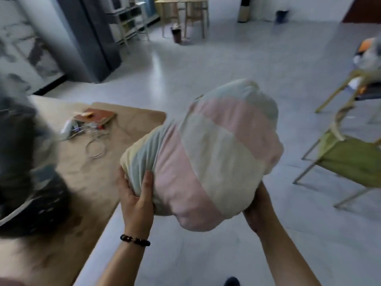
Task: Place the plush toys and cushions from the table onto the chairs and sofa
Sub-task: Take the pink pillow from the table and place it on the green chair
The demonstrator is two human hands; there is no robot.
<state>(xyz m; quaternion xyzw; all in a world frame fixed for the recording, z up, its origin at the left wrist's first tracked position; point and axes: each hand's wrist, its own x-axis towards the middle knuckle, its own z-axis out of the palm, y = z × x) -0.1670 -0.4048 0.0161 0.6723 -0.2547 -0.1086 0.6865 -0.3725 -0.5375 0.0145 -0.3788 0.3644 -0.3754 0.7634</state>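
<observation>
I hold a pastel striped cushion (208, 153), pink, cream and pale blue-grey, in the air between the table and the chairs. My left hand (138, 195) grips its lower left corner, thumb on top, a dark bead bracelet on the wrist. My right hand (257, 211) grips the cushion's lower right side, mostly hidden behind it. A dark, blurred plush or cushion (22, 168) lies on the brown table (92, 178) at the left. A green-seated chair (350, 162) stands to the right.
On the table lie a reddish book (97, 117), small items and a coiled cable (95, 148). A second chair (362, 79) at far right holds orange and grey things. The grey tiled floor (206, 65) stretches ahead to shelves, a wooden table and a bin.
</observation>
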